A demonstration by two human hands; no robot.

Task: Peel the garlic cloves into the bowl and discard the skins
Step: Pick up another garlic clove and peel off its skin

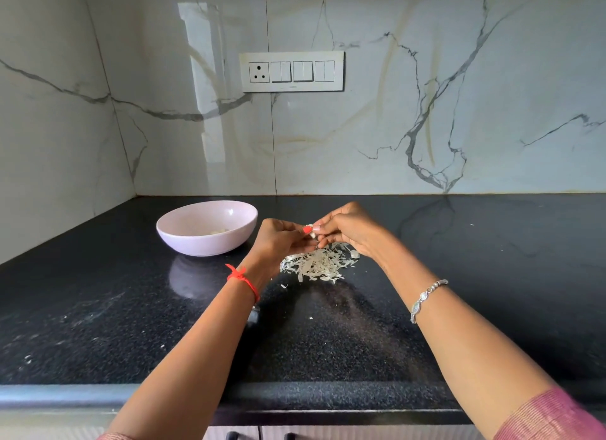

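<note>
Garlic clove: one, pinched between the fingertips of left hand and right hand, both curled round it. One black counter carries one pale pink bowl, left of the hands, holding peeled garlic, count unclear. One skin pile lies directly below the hands.

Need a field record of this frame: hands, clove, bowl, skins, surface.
left hand: pinches clove
right hand: pinches the same clove
clove: held between both hands, above the skins, right of the bowl
bowl: pink, on the counter, left of the hands; some peeled cloves inside
skins: loose pile on the counter under the hands, not yet discarded
counter: black, speckled, a few stray skin bits
</note>
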